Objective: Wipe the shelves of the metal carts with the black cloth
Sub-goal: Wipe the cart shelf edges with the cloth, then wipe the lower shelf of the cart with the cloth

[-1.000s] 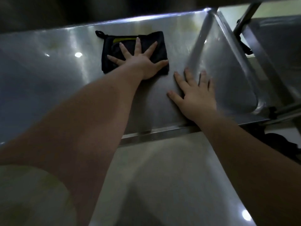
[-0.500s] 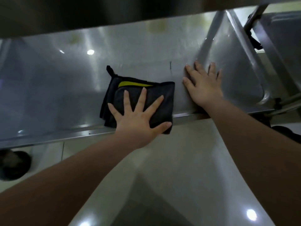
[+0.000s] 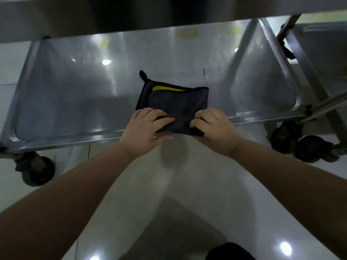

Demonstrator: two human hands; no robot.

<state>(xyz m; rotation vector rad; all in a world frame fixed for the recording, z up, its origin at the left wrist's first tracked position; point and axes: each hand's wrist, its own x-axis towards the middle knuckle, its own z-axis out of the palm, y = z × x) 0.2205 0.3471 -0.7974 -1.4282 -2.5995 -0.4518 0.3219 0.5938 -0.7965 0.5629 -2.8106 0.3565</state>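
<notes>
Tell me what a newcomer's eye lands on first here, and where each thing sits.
First, the folded black cloth with a yellow strip, lying at the front edge of the shiny steel cart shelf, in the middle of the view. Next, the left hand and right hand, each gripping a near corner of it with curled fingers. A dark caster wheel sits below the shelf's left corner.

A glossy, pale tiled floor (image 3: 187,184) fills the lower view, with a grout line (image 3: 89,152) showing at 8 o'clock. A bright light reflection (image 3: 285,248) sits on the floor at 5 o'clock. Beside it, at the bottom edge, is a dark rounded shape (image 3: 230,252), too cropped to identify.
</notes>
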